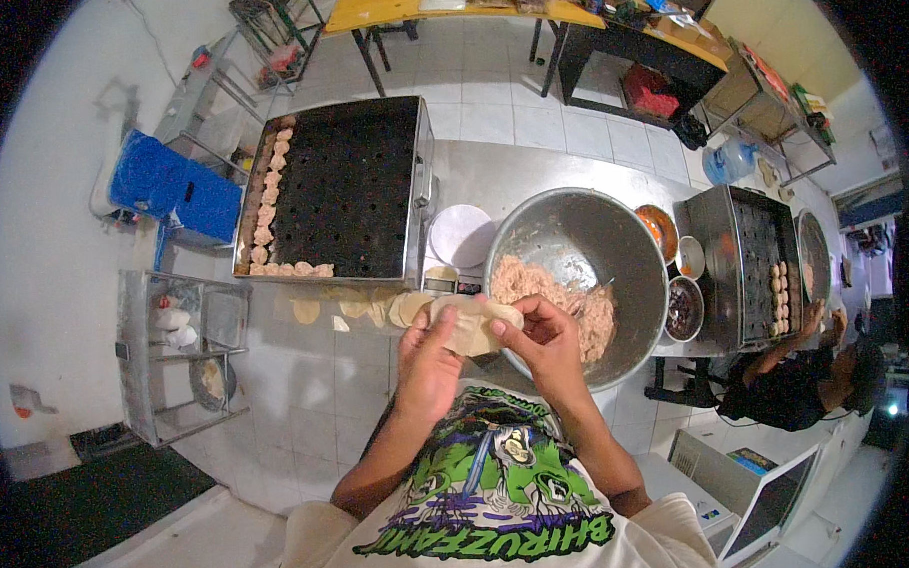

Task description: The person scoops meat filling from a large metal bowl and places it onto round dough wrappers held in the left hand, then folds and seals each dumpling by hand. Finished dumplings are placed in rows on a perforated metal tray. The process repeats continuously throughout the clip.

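Several thin, pale round dumpling wrappers (pixel 464 336) are held up between my two hands, over the near edge of the steel table. My left hand (pixel 429 363) is closed on their left side, thumb on top. My right hand (pixel 547 346) pinches the right side, where one wrapper curls up. Just beyond my right hand stands a large metal bowl (pixel 629 268), partly filled with pinkish ground meat filling (pixel 535 286). More wrappers (pixel 407 308) lie in a row along the table edge to the left of my hands.
A perforated black steamer tray (pixel 346 188) at left carries filled dumplings (pixel 269 205) along two sides. Near the bowl are a white round lid (pixel 462 236) and small bowls (pixel 685 309). At right, a co-worker (pixel 803 382) reaches toward another steamer tray (pixel 759 258).
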Demonstrator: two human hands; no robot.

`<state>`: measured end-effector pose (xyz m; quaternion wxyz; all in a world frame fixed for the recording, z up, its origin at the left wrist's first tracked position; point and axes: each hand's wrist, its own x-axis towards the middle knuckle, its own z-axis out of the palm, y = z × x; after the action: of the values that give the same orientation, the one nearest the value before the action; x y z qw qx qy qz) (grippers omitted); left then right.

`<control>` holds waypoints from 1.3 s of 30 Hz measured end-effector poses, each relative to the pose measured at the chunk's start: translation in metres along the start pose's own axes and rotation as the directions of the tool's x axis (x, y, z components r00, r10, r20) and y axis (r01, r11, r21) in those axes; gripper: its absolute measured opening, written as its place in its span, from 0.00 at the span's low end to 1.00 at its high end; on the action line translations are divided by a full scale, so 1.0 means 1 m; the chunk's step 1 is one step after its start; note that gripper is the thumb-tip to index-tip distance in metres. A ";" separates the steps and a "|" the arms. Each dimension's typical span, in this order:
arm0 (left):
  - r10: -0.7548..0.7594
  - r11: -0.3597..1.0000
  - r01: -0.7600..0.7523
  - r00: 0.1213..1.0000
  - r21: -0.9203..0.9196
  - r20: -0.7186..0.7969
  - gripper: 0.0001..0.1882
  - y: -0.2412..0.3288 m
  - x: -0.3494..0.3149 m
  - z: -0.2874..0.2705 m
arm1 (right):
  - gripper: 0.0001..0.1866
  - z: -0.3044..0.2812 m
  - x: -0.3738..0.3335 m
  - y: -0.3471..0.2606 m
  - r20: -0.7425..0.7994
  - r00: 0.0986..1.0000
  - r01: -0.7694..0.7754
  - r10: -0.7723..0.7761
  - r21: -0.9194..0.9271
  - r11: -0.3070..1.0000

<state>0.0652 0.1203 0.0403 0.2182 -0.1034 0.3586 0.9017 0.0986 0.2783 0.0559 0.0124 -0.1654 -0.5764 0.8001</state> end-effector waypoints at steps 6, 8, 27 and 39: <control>-0.134 0.935 0.022 0.946 -0.354 -0.296 0.15 0.011 -0.006 -0.108 | 0.05 -0.005 0.009 0.028 0.041 0.985 -0.169 0.167 0.399 0.901; -0.090 0.928 -0.042 0.939 -0.370 -0.331 0.17 0.031 -0.015 -0.137 | 0.04 -0.005 0.015 0.030 0.043 0.981 -0.187 0.187 0.433 0.882; -0.002 0.975 -0.068 0.949 -0.211 -0.315 0.14 0.027 -0.041 -0.112 | 0.19 0.058 0.048 0.079 0.444 0.819 -0.305 0.362 -0.197 0.932; 0.034 0.886 -0.204 0.924 -0.417 -0.380 0.16 0.055 -0.044 -0.157 | 0.21 0.019 0.068 0.097 0.193 0.876 -0.477 0.442 0.207 0.854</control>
<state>0.0833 -0.0379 -0.0244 0.0618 -0.2926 0.1806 0.9370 0.0453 0.2426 -0.0455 -0.1986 -0.2397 -0.4147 0.8551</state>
